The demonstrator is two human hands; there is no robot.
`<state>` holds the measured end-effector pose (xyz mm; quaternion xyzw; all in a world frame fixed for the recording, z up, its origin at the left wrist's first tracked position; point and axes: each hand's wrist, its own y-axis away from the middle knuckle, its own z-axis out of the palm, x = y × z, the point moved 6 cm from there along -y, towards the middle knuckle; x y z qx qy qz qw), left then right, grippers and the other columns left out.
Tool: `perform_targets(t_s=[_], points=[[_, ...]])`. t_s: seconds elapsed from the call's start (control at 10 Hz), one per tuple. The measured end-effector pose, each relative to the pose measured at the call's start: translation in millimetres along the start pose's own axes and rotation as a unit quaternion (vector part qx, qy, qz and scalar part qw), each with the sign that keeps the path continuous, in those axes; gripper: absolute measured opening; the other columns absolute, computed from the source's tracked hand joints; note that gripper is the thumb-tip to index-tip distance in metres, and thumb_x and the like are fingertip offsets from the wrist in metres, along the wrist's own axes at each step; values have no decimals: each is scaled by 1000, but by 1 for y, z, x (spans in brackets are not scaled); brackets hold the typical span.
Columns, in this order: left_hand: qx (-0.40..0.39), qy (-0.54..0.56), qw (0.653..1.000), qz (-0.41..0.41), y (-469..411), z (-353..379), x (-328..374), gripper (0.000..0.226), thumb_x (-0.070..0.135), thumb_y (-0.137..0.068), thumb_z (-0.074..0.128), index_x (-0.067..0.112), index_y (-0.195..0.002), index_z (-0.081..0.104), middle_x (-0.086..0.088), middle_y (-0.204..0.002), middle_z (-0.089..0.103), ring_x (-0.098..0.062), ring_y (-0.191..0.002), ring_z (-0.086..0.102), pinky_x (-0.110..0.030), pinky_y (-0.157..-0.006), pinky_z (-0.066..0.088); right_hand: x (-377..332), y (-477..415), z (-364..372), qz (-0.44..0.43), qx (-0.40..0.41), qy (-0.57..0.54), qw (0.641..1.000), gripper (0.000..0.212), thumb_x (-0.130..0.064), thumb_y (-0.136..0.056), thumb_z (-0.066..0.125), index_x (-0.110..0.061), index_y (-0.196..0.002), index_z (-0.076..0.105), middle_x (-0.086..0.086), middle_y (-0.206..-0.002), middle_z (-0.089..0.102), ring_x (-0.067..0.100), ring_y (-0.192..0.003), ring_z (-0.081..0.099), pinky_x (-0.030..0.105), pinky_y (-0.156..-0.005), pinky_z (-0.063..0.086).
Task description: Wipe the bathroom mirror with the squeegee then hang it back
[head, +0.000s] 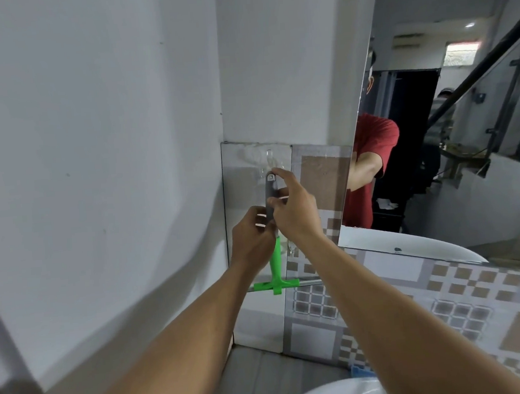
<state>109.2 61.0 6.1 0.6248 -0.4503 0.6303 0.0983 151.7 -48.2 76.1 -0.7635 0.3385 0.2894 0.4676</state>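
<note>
The squeegee (274, 251), a T-shaped tool with a bright green plastic neck and crossbar and a grey handle ending in a small hanging eye, stands upright against the glossy tiled wall panel (252, 315), long axis vertical, blade bar at the bottom and running level. Both hands are on the grey handle. The right hand (297, 208) is the higher of the two: its thumb and forefinger are closed narrowly on the handle's upper end, the forefinger tip beside the eye. The left hand (251, 238) grips lower, fingers pinched around the handle just above the green section. The clear plastic wall hook (269, 158), set on a smeared adhesive patch, lies directly above the right fingertips, close to but apart from the eye; whether the eye has caught it cannot be told. Judgement: the hanging step is in hand, and it turns on lifting the eye straight up along the handle's axis onto the hook, the right hand being nearer. The frameless bathroom mirror (464, 118) lies well to the right of both hands, smooth and reflective. The hook's transparency may hamper alignment.
</note>
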Motion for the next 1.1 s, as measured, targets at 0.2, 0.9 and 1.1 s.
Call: perform_targets(t_s=[0.2,0.9,1.1], points=[[1,28,1000,-14,2,0,-1,9,22,-92,69,22,-102,70,3,-87,76,-12,-76,73,-33,-72,60,-1,0,0,-1,2,6,1000,57,-8,-96,62,-38,-142,48,0,-105,67,4,-73,65,12,-45,48],[-15,17,999,-35,4,-1,0,18,26,-93,68,23,-111,68,2,-96,76,-14,-84,73,-38,-81,61,2,1,-3,0,-24,30,999,58,-12,-95,64,-36,-143,42,5,-117,67,16,-92,66,21,-64,53],[87,35,993,-71,46,-23,10,31,37,-89,73,25,-115,64,3,-108,67,-8,-90,63,-12,-62,43,-7,27,-42,1,-68,106,992,58,-29,-91,69,-28,-143,45,6,-124,64,19,-105,63,39,-86,55]])
